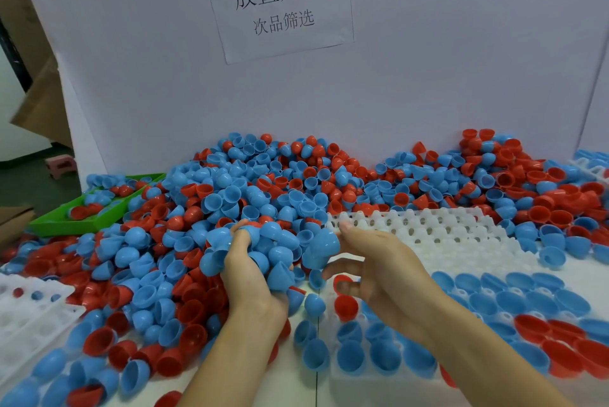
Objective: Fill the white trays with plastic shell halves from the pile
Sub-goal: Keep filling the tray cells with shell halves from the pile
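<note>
At the table's left edge, a white tray (pixel 29 311) mostly bare, a few shells sunk in its far pockets, loose halves crowding its right rim. Behind it, toward the far left corner, a green bin (pixel 66 225) with a handful of red and blue halves inside. Across the far edge, against the white backboard (pixel 131 60) and under a paper sign (pixel 278 1), the pile of plastic shell halves (pixel 263 182), red and blue mixed, spreading to both sides and down the left half of the table. Just left of centre, left hand (pixel 250 271) curled round a clutch of blue halves at the pile's near slope. Beside it, right hand (pixel 382 265) pinching a blue half (pixel 321 250) between thumb and fingers, other fingers loosely bent over a red half (pixel 346 304). A narrow strip of bare table (pixel 316 383) between the forearms. Behind the right hand, an empty white tray (pixel 445 235) with its far edge touching the pile. At the near right corner, a second tray (pixel 342 377) largely filled with blue and red halves, little free room around it.
</note>
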